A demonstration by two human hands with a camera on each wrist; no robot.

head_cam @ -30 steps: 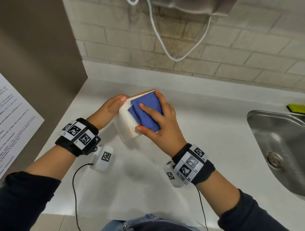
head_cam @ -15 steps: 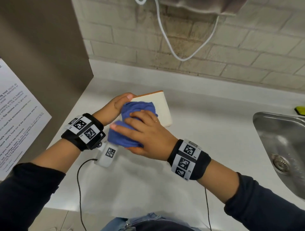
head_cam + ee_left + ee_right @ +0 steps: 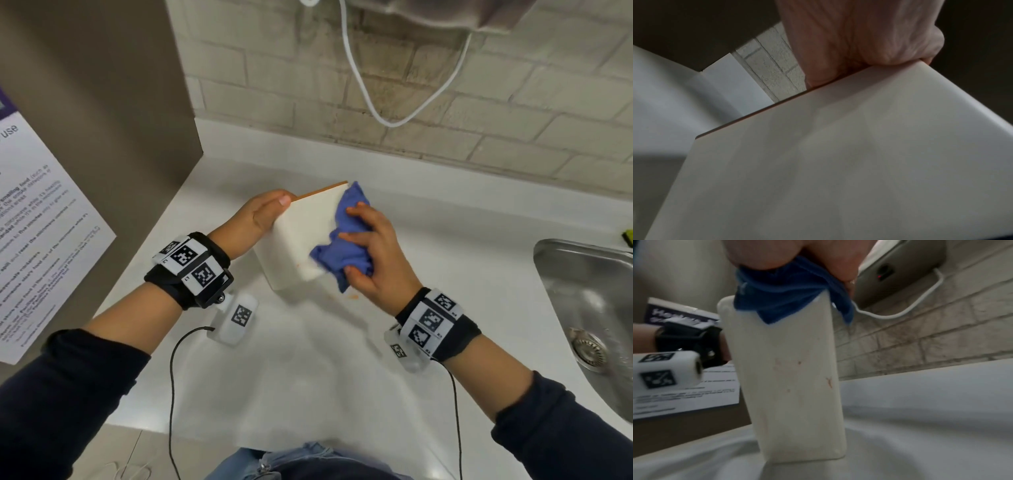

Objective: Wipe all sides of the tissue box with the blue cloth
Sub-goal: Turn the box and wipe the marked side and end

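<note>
The white tissue box with an orange edge is held tilted just above the counter. My left hand grips its far left corner, thumb on top; in the left wrist view the left hand clamps the box at its upper edge. My right hand holds the crumpled blue cloth against the box's right side. From the right wrist view the cloth drapes over the top of the box's narrow end, which carries faint reddish marks.
A white counter lies below. A steel sink is at the right, a brown cabinet side with a posted notice at the left. Behind is a brick wall with a white cable. A small orange speck lies on the counter.
The right hand has carried the cloth from the box's left near side across to its right side. The box has turned, showing more of its broad white face.
</note>
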